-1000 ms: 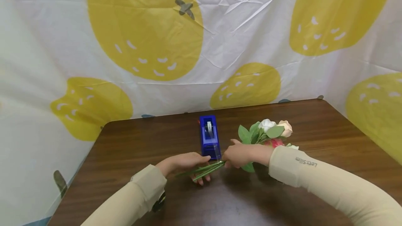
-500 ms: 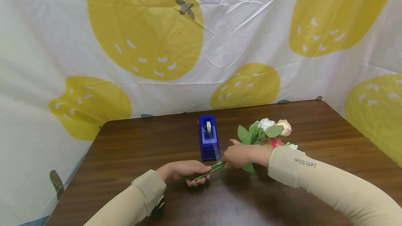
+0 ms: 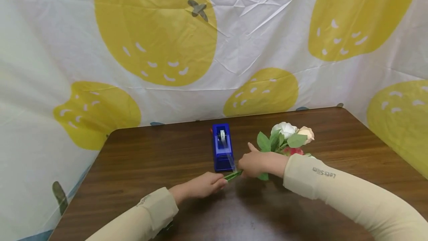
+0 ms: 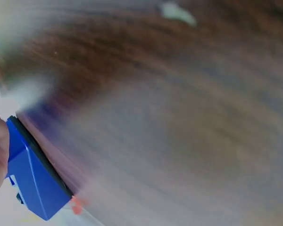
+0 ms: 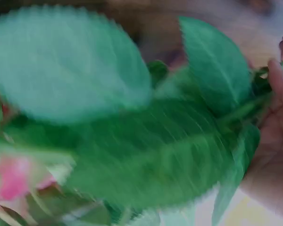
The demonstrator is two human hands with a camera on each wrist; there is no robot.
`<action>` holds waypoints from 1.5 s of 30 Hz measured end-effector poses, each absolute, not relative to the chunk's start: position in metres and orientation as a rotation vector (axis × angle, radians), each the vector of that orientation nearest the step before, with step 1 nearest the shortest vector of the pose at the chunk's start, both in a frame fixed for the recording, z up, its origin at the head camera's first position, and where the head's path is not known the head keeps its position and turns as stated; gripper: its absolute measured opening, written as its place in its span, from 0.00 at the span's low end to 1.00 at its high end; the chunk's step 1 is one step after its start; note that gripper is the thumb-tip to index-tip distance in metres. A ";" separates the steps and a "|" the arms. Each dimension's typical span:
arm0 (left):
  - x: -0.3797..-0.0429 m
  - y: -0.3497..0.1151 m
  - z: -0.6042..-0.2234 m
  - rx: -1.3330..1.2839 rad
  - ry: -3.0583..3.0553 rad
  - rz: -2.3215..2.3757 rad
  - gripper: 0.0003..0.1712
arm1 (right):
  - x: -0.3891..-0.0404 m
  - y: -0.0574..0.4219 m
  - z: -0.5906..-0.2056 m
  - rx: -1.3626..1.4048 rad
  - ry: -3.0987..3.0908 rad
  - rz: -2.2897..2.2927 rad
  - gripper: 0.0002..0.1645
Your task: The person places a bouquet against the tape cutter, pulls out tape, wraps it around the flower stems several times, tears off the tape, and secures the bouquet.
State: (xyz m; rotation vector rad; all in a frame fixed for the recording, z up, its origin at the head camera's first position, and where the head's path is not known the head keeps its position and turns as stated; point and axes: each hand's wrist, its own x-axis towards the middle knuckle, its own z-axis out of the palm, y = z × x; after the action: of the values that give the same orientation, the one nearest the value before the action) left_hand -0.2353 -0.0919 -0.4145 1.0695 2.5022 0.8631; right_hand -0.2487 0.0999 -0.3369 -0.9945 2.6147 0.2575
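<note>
A bunch of artificial flowers lies across both hands in the head view, its green stems (image 3: 233, 176) pointing left. My right hand (image 3: 259, 163) grips the stems just below the leaves (image 3: 264, 142). Farther down, my left hand (image 3: 202, 186) holds the stem ends, its fingers curled round them. White (image 3: 284, 128), peach (image 3: 307, 134) and red blooms (image 3: 294, 151) show beyond the right hand. From the blue tape dispenser (image 3: 223, 155), a clear strip of tape (image 3: 231, 161) stretches to the stems. Large leaves (image 5: 151, 155) mostly fill the right wrist view.
A brown wooden table (image 3: 160, 151) carries everything. Behind it hangs a white curtain (image 3: 187, 103) printed with yellow fruit. A dark object, mostly hidden, lies beneath the left forearm. The left wrist view is blurred, with the dispenser (image 4: 37, 174) at its lower left.
My left hand has closed round the stem ends, where its fingers were spread before. The blooms have shifted slightly and the right hand has turned a little. The dispenser has stayed in place.
</note>
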 end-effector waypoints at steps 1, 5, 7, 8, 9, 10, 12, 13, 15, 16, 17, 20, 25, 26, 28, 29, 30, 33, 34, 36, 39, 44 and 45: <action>-0.235 -0.092 -0.414 1.090 2.554 0.805 0.15 | -0.249 0.099 -0.335 -0.983 2.617 0.257 0.09; -0.232 -0.093 -0.412 1.118 2.758 0.554 0.14 | -0.252 0.097 -0.323 -1.000 2.609 0.281 0.09; -0.230 -0.093 -0.411 1.152 2.852 0.444 0.14 | -0.256 0.096 -0.317 -1.032 2.593 0.283 0.09; -0.229 -0.093 -0.411 1.182 2.896 0.397 0.13 | -0.259 0.096 -0.314 -1.053 2.579 0.287 0.10; -0.229 -0.094 -0.411 1.223 2.940 0.355 0.13 | -0.261 0.095 -0.313 -1.074 2.561 0.281 0.11; -0.229 -0.094 -0.411 1.271 2.986 0.310 0.13 | -0.264 0.095 -0.312 -1.080 2.539 0.265 0.12; -0.229 -0.094 -0.413 1.361 3.067 0.227 0.13 | -0.271 0.093 -0.313 -1.087 2.488 0.237 0.11; -0.230 -0.094 -0.414 1.399 3.099 0.191 0.13 | -0.274 0.092 -0.314 -1.079 2.465 0.222 0.11; -0.231 -0.095 -0.415 1.464 3.154 0.119 0.13 | -0.280 0.089 -0.317 -1.071 2.401 0.198 0.11; -0.231 -0.095 -0.416 1.484 3.176 0.079 0.13 | -0.284 0.088 -0.318 -1.069 2.368 0.194 0.11; -0.231 -0.094 -0.417 1.497 3.192 0.048 0.14 | -0.287 0.087 -0.320 -1.074 2.333 0.192 0.11; -0.232 -0.094 -0.418 1.548 3.251 -0.044 0.15 | -0.297 0.086 -0.325 -1.082 2.206 0.179 0.12; -0.233 -0.093 -0.421 1.655 3.396 -0.281 0.18 | -0.309 0.087 -0.328 -1.051 2.067 0.184 0.13; -0.234 -0.093 -0.421 1.685 3.427 -0.335 0.18 | -0.310 0.088 -0.329 -1.051 2.054 0.189 0.14; -0.236 -0.093 -0.423 1.745 3.482 -0.458 0.17 | -0.313 0.089 -0.329 -1.040 2.017 0.169 0.15; -0.237 -0.093 -0.425 1.779 3.510 -0.514 0.17 | -0.314 0.090 -0.330 -1.042 2.000 0.158 0.15; -0.237 -0.092 -0.426 1.790 3.532 -0.565 0.16 | -0.314 0.091 -0.330 -1.038 1.980 0.143 0.16; -0.236 -0.091 -0.428 1.785 3.588 -0.640 0.18 | -0.316 0.094 -0.333 -1.026 1.927 0.063 0.16; -0.235 -0.090 -0.428 1.773 3.603 -0.663 0.20 | -0.316 0.095 -0.334 -1.018 1.915 0.030 0.15; -0.233 -0.089 -0.428 1.732 3.613 -0.682 0.21 | -0.315 0.097 -0.335 -0.991 1.912 -0.034 0.15; -0.231 -0.088 -0.427 1.697 3.619 -0.710 0.23 | -0.313 0.099 -0.336 -0.965 1.949 -0.096 0.13; -0.228 -0.086 -0.424 1.576 3.592 -0.661 0.15 | -0.307 0.101 -0.337 -0.954 2.051 -0.131 0.12; -0.227 -0.086 -0.423 1.533 3.574 -0.595 0.14 | -0.306 0.102 -0.337 -0.958 2.067 -0.139 0.12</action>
State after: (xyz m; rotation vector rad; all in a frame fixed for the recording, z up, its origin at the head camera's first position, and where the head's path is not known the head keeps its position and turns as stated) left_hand -0.2271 -0.0857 -0.4230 1.5327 3.5743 -0.5954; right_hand -0.3061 0.1018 -0.3369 -0.9580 2.0674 -0.1394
